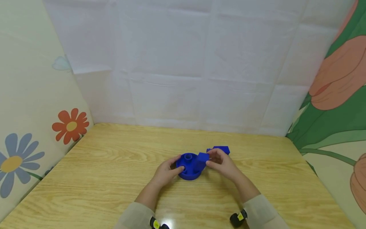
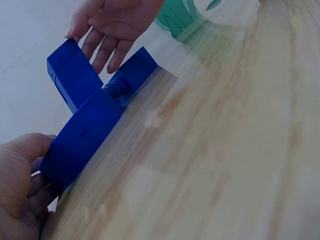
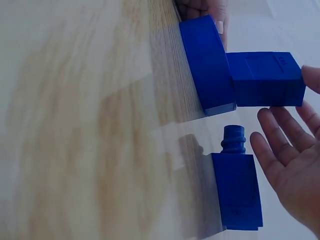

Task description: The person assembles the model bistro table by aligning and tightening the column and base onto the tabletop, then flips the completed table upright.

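Head view, blue dish [image 1: 190, 177]: on the wooden table [image 1: 85, 178], holding a hollow round post [image 1: 188, 156] and, at its right side, an upright block [image 1: 203, 157].
Head view, left hand [image 1: 167, 171]: gripping the dish's rim, thumb reaching inside.
Head view, right hand [image 1: 226, 165]: thumb and fingertips pinching the upright block near its top.
Left wrist view, dish wall: bears a small marking [image 2: 82, 135], unseen from above; the block rises above the rim.
Right wrist view, second block [image 3: 237, 192]: on the table beside the dish, apart from it, its ridged stub [image 3: 233, 139] fully shown; the head view partly hides this piece behind the right hand.
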The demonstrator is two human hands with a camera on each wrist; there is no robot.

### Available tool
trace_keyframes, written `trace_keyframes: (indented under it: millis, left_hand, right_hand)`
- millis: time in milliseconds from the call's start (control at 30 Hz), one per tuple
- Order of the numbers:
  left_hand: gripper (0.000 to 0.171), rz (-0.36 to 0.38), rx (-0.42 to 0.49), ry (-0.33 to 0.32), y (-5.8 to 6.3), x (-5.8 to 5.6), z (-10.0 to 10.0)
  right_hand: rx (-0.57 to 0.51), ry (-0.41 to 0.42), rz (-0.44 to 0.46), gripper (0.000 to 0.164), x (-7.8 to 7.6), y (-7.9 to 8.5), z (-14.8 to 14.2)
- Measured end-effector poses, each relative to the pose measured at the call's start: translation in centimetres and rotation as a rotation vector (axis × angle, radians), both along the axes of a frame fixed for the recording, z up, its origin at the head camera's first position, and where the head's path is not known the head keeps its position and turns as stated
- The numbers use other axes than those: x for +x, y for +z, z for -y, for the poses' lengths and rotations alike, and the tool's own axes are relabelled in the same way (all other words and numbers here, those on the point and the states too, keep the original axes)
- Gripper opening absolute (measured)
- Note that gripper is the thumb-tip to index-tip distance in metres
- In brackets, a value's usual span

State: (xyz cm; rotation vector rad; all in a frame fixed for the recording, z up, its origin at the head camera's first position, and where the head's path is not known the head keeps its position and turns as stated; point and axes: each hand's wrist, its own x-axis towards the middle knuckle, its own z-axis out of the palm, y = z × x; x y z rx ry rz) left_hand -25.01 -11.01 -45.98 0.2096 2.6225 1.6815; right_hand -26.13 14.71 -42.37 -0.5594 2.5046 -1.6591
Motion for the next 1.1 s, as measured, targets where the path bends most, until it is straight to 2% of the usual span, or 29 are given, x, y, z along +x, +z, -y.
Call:
trace_keyframes:
  millis: [667,967,1100]
  left_hand:
    - [0.053,0.001,0.018,-0.006,0.0,0.0,0.0]
    - [0.054,-0.009,-0.001,0.001,-0.1,-0.1,0.0]
    - [0.054,-0.008,0.004,0.000,-0.1,0.0,0.0]
  right_hand:
    - [-0.036,-0.077,0.023,0.033,0.5,-0.2,0.7]
    - [-0.054,-0.285,0.064,0.038,1.1,-0.5,2.5]
    - [-0.064,-0.325,0.081,0.039,1.4,-0.5,3.1]
